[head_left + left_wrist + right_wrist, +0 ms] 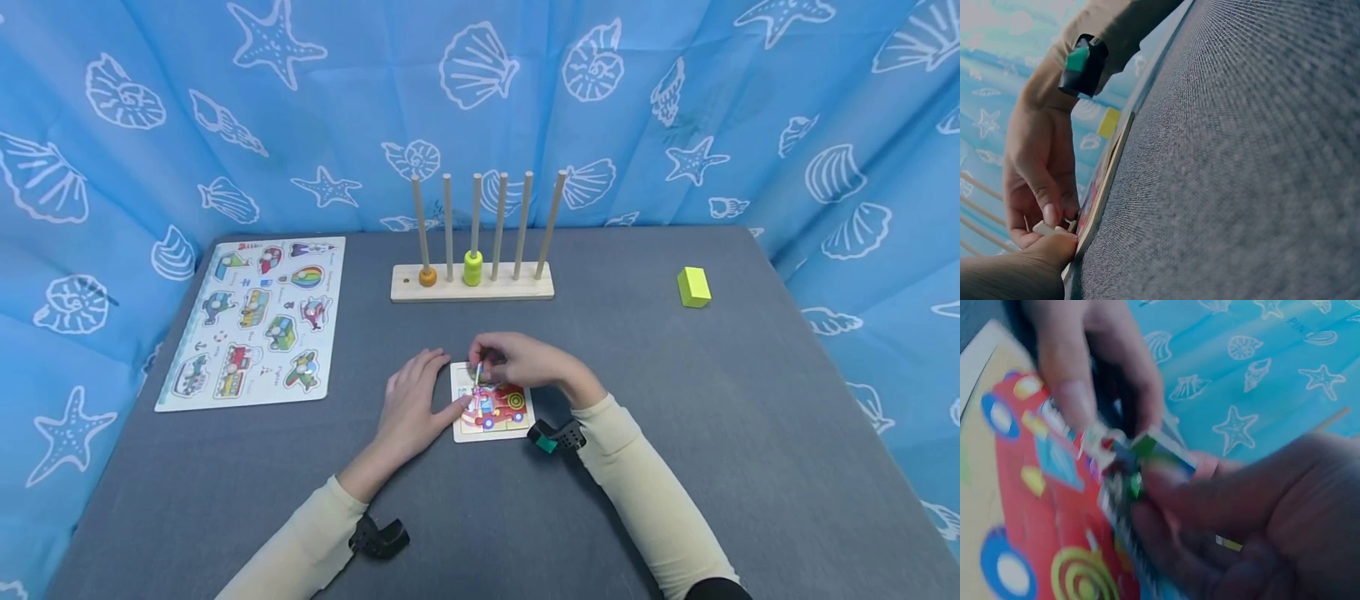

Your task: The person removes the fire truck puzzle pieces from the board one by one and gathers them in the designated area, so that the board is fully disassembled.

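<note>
A small jigsaw board (480, 437) with a pale border and a red truck picture (1019, 456) lies on the table in front of me. My right hand (525, 358) pinches a thin jigsaw piece (1166, 449), which stands tilted on edge over the board's upper left part. Green shows on one face of the piece; fingers cover much of it. My left hand (408, 408) rests beside the board's left edge, fingers extended, its thumb (1069, 403) reaching onto the picture near the piece.
Behind the board stands a wooden peg rack (472, 293) with an orange bead (427, 277) and green beads (472, 268). A vehicle picture board (255, 329) lies at the left. A yellow-green block (693, 287) sits at the right. A blue shell-patterned curtain (480, 108) hangs behind the table.
</note>
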A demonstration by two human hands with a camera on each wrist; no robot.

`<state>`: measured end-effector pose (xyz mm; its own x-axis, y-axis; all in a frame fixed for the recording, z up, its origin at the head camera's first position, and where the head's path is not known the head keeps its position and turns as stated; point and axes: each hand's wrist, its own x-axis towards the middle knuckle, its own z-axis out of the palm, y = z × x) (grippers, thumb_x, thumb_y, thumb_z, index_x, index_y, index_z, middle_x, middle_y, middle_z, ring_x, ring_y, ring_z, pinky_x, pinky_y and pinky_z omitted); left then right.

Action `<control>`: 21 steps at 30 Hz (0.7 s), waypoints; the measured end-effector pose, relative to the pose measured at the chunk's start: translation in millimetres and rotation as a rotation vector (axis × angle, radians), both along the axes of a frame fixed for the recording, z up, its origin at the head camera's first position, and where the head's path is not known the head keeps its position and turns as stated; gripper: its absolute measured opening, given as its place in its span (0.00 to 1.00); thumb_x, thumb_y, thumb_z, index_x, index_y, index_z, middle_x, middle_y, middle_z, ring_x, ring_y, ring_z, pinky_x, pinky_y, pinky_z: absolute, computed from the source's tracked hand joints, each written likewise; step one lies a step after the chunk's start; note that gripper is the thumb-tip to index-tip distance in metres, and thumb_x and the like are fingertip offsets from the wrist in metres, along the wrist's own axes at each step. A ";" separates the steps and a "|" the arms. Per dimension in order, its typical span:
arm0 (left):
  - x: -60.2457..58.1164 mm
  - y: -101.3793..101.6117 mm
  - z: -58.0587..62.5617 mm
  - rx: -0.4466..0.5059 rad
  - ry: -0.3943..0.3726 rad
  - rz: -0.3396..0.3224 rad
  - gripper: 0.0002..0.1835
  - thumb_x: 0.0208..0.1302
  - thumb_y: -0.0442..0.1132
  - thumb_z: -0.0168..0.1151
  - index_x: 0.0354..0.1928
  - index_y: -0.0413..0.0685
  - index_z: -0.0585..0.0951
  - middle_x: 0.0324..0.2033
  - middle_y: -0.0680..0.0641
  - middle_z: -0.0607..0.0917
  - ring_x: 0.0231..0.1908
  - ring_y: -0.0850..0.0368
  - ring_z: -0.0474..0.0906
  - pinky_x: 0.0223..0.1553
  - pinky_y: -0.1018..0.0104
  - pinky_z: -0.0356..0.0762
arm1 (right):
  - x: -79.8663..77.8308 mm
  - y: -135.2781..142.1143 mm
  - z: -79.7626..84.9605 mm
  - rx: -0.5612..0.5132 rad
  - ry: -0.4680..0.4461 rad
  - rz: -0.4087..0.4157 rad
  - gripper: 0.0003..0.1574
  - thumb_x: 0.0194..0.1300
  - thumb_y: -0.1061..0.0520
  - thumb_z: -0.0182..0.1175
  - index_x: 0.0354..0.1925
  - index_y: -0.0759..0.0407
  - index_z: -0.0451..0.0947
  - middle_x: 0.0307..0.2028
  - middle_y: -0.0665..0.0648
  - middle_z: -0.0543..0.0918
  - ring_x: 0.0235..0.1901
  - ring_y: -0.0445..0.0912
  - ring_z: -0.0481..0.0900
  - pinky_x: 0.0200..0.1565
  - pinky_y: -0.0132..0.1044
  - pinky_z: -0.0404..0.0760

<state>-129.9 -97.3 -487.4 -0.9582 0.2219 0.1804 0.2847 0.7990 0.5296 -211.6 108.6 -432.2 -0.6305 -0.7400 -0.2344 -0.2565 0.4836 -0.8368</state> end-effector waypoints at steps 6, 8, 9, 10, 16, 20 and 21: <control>0.1 0.0 0.0 -0.007 -0.009 -0.005 0.35 0.61 0.59 0.61 0.64 0.48 0.70 0.65 0.45 0.69 0.68 0.46 0.59 0.63 0.44 0.55 | 2.1 -1.2 3.4 0.076 0.101 -0.034 0.17 0.59 0.46 0.67 0.41 0.54 0.76 0.33 0.51 0.78 0.33 0.43 0.75 0.36 0.37 0.75; -0.1 -0.2 -0.3 -0.010 -0.007 -0.004 0.35 0.61 0.59 0.61 0.64 0.48 0.70 0.65 0.45 0.69 0.68 0.46 0.59 0.63 0.44 0.55 | 3.5 -2.4 5.6 0.083 0.082 -0.055 0.15 0.61 0.47 0.65 0.40 0.55 0.75 0.33 0.51 0.78 0.32 0.44 0.75 0.36 0.37 0.74; -0.1 -0.2 -0.2 -0.011 -0.005 -0.004 0.35 0.60 0.60 0.61 0.64 0.48 0.70 0.65 0.45 0.69 0.68 0.46 0.59 0.63 0.44 0.56 | 4.4 -2.8 6.9 0.081 0.064 -0.066 0.13 0.62 0.49 0.65 0.39 0.55 0.75 0.32 0.52 0.77 0.32 0.44 0.75 0.35 0.37 0.74; -0.1 -0.2 -0.3 -0.015 -0.004 -0.004 0.35 0.60 0.60 0.61 0.64 0.48 0.70 0.65 0.46 0.69 0.68 0.47 0.59 0.63 0.44 0.56 | 5.1 -3.2 8.1 0.079 0.041 -0.077 0.11 0.63 0.52 0.64 0.39 0.56 0.75 0.32 0.52 0.77 0.31 0.44 0.74 0.35 0.38 0.74; 0.5 -0.5 0.5 -0.022 -0.002 -0.008 0.35 0.61 0.60 0.61 0.64 0.48 0.70 0.65 0.45 0.69 0.68 0.46 0.59 0.62 0.45 0.56 | 8.0 -5.0 11.6 0.118 -0.069 -0.125 0.11 0.66 0.52 0.61 0.43 0.56 0.77 0.31 0.53 0.78 0.29 0.44 0.75 0.33 0.37 0.74; 0.8 -0.6 0.8 -0.016 0.001 -0.011 0.35 0.61 0.59 0.61 0.64 0.47 0.70 0.66 0.45 0.68 0.68 0.46 0.59 0.62 0.45 0.56 | 6.5 -7.0 7.7 0.136 -0.050 -0.102 0.17 0.67 0.49 0.59 0.50 0.55 0.78 0.33 0.51 0.80 0.31 0.43 0.76 0.36 0.37 0.75; 0.9 -0.5 0.8 -0.016 0.001 -0.011 0.35 0.61 0.59 0.61 0.64 0.47 0.70 0.66 0.45 0.68 0.68 0.46 0.59 0.62 0.45 0.56 | 6.1 -7.4 6.8 0.137 -0.045 -0.101 0.17 0.67 0.49 0.59 0.50 0.56 0.78 0.33 0.51 0.80 0.31 0.43 0.76 0.36 0.37 0.75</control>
<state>-128.9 -97.9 -486.6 -0.9554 0.2358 0.1780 0.2947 0.8043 0.5160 -205.4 101.2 -425.4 -0.6865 -0.6330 -0.3580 -0.1651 0.6151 -0.7710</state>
